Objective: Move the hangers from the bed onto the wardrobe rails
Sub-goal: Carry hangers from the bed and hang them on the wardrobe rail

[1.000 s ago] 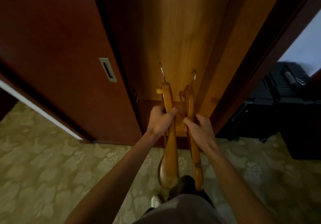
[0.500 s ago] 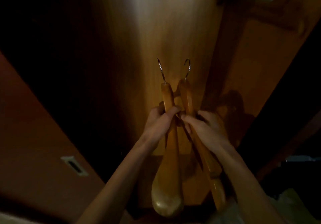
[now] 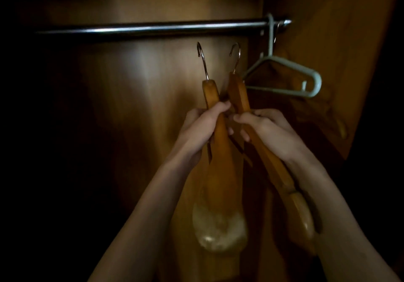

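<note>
Here, line by line:

Left hand (image 3: 202, 128): fingers curled around the neck of the left wooden hanger (image 3: 216, 172), holding it upright; the thumb lies across the front of the wood.

Left wooden hanger: it rises out of the top of the left hand, its metal hook (image 3: 202, 59) pointing up and apart from the rail, just below it. Its broad rounded shoulder end hangs down under the hand, between the two forearms.

Right hand (image 3: 267, 133): fingers wrapped around the right wooden hanger (image 3: 273, 165) a little below its neck, thumb on the near side.

Right wooden hanger: tilted, its top leaning toward the left hanger so the two necks sit just beside each other, perhaps touching; the dim light makes that hard to tell. Its hook (image 3: 236, 57) also stops short of the rail. Its lower arm runs down along the right wrist.

Rail (image 3: 153, 29): a shiny metal bar running across the wardrobe (image 3: 131, 106) above both hooks.

Plastic hanger (image 3: 290, 78): pale, hung on the rail at its far right end, to the right of the wooden pair and apart from them.

Wardrobe: wooden back panel behind the hands, dark at the left.
</note>
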`<state>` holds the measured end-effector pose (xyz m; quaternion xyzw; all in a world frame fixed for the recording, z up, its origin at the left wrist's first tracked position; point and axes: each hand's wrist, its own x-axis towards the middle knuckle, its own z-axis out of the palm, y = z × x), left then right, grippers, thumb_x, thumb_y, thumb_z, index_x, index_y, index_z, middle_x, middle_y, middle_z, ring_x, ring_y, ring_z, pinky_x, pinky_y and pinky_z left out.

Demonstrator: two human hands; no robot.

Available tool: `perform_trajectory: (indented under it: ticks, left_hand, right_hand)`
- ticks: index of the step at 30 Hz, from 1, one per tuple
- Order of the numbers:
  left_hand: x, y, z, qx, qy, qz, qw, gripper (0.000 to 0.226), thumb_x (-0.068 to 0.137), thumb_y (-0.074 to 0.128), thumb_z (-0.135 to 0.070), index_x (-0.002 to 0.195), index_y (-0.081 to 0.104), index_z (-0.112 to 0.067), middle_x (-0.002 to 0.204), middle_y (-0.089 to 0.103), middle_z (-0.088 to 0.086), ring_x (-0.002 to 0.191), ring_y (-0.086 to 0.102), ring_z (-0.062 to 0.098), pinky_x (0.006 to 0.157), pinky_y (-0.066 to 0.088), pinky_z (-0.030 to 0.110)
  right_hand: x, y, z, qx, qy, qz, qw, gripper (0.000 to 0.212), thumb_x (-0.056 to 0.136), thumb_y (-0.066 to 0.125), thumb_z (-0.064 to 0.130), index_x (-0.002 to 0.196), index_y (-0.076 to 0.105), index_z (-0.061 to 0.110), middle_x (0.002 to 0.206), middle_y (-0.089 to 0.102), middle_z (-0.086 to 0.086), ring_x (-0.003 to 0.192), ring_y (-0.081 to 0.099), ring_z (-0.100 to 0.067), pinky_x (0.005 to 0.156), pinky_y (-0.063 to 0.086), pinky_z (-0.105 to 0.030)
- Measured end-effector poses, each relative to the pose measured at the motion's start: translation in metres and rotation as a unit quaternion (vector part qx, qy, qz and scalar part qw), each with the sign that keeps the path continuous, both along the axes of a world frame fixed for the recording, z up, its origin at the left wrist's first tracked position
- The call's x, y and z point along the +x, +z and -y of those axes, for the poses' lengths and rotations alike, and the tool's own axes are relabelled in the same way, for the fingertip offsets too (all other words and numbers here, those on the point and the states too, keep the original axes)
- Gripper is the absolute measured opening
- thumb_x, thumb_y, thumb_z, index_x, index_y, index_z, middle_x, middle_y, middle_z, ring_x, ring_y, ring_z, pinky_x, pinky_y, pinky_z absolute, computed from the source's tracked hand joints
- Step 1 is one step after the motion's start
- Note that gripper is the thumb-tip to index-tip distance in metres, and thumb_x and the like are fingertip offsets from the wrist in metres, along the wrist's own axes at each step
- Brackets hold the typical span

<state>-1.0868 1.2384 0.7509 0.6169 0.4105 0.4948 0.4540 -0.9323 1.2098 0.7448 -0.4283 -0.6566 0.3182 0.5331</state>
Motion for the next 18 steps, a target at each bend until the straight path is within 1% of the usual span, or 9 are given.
perform_trajectory:
  ticks: [2, 4, 5, 7, 9, 13, 15, 17, 18]
  left_hand:
    - [0.006, 0.019, -0.013, 0.019, -0.009, 0.007, 1.000, 0.038, 0.096, 0.062, -0.043, 0.086, 0.078, -0.010, 0.065, 0.070, 0.006, 0.063, 0.069, 0.017, 0.073, 0.061, 0.036]
    - [0.013, 0.037, -0.025, 0.028, -0.006, 0.008, 1.000, 0.036, 0.097, 0.061, -0.041, 0.087, 0.076, -0.010, 0.060, 0.067, 0.002, 0.051, 0.064, 0.009, 0.057, 0.054, 0.024]
    - [0.016, 0.045, -0.030, 0.030, -0.001, 0.006, 1.000, 0.035, 0.097, 0.062, -0.041, 0.085, 0.075, -0.011, 0.059, 0.066, 0.001, 0.049, 0.063, 0.010, 0.056, 0.053, 0.023]
    - [0.025, 0.059, -0.042, 0.031, 0.008, 0.006, 0.999, 0.033, 0.094, 0.065, -0.042, 0.083, 0.074, -0.012, 0.059, 0.067, 0.002, 0.055, 0.063, 0.015, 0.062, 0.054, 0.028]
    - [0.033, 0.071, -0.053, 0.038, 0.015, 0.004, 0.999, 0.031, 0.092, 0.067, -0.040, 0.085, 0.074, -0.011, 0.058, 0.067, 0.003, 0.058, 0.062, 0.020, 0.062, 0.051, 0.031]
    - [0.044, 0.082, -0.071, 0.054, 0.012, -0.007, 0.998, 0.029, 0.093, 0.066, -0.037, 0.084, 0.073, -0.011, 0.054, 0.067, 0.001, 0.044, 0.061, 0.011, 0.054, 0.047, 0.024]
    - [0.047, 0.083, -0.078, 0.057, 0.006, -0.016, 0.998, 0.029, 0.095, 0.064, -0.038, 0.084, 0.074, -0.013, 0.055, 0.067, 0.000, 0.044, 0.062, 0.008, 0.057, 0.048, 0.025]
    - [0.049, 0.085, -0.082, 0.052, -0.007, -0.014, 0.998, 0.032, 0.097, 0.062, -0.037, 0.078, 0.075, -0.015, 0.056, 0.067, 0.000, 0.047, 0.063, 0.009, 0.062, 0.051, 0.026]
    - [0.050, 0.085, -0.084, 0.051, -0.015, -0.013, 0.999, 0.035, 0.099, 0.060, -0.035, 0.074, 0.073, -0.015, 0.054, 0.066, 0.000, 0.046, 0.062, 0.008, 0.061, 0.052, 0.024]
  right_hand:
    - [0.004, 0.019, -0.008, 0.006, -0.017, -0.005, 1.000, 0.048, 0.095, 0.058, 0.028, 0.081, 0.060, -0.017, 0.060, 0.062, -0.006, 0.060, 0.063, -0.013, 0.072, 0.048, -0.030]
    - [0.007, 0.035, -0.017, 0.005, -0.040, -0.012, 0.999, 0.046, 0.094, 0.058, 0.030, 0.081, 0.062, -0.014, 0.055, 0.061, -0.002, 0.054, 0.060, -0.010, 0.067, 0.045, -0.028]
    - [0.009, 0.043, -0.022, 0.003, -0.052, -0.021, 0.998, 0.043, 0.094, 0.059, 0.029, 0.077, 0.063, -0.010, 0.053, 0.061, 0.000, 0.052, 0.059, -0.009, 0.064, 0.046, -0.026]
    - [0.010, 0.056, -0.032, 0.001, -0.074, -0.028, 0.997, 0.039, 0.094, 0.061, 0.029, 0.067, 0.063, 0.001, 0.051, 0.062, 0.001, 0.049, 0.060, -0.009, 0.058, 0.047, -0.023]
    - [0.012, 0.067, -0.042, 0.008, -0.097, -0.023, 0.995, 0.039, 0.092, 0.062, 0.030, 0.059, 0.062, 0.009, 0.053, 0.063, -0.001, 0.051, 0.062, -0.012, 0.059, 0.048, -0.025]
    - [0.018, 0.079, -0.065, 0.017, -0.143, -0.015, 0.989, 0.038, 0.091, 0.062, 0.028, 0.058, 0.062, 0.010, 0.054, 0.064, -0.002, 0.049, 0.060, -0.010, 0.054, 0.045, -0.022]
    - [0.020, 0.081, -0.074, 0.012, -0.161, -0.007, 0.987, 0.038, 0.090, 0.063, 0.030, 0.058, 0.063, 0.011, 0.054, 0.064, -0.003, 0.047, 0.059, -0.010, 0.051, 0.044, -0.021]
    - [0.021, 0.083, -0.081, 0.002, -0.178, 0.004, 0.984, 0.037, 0.091, 0.063, 0.032, 0.060, 0.065, 0.011, 0.056, 0.065, -0.002, 0.044, 0.059, -0.007, 0.045, 0.043, -0.017]
    - [0.022, 0.085, -0.084, -0.002, -0.185, 0.012, 0.983, 0.036, 0.091, 0.062, 0.032, 0.062, 0.066, 0.012, 0.056, 0.065, -0.002, 0.043, 0.058, -0.005, 0.043, 0.043, -0.016]
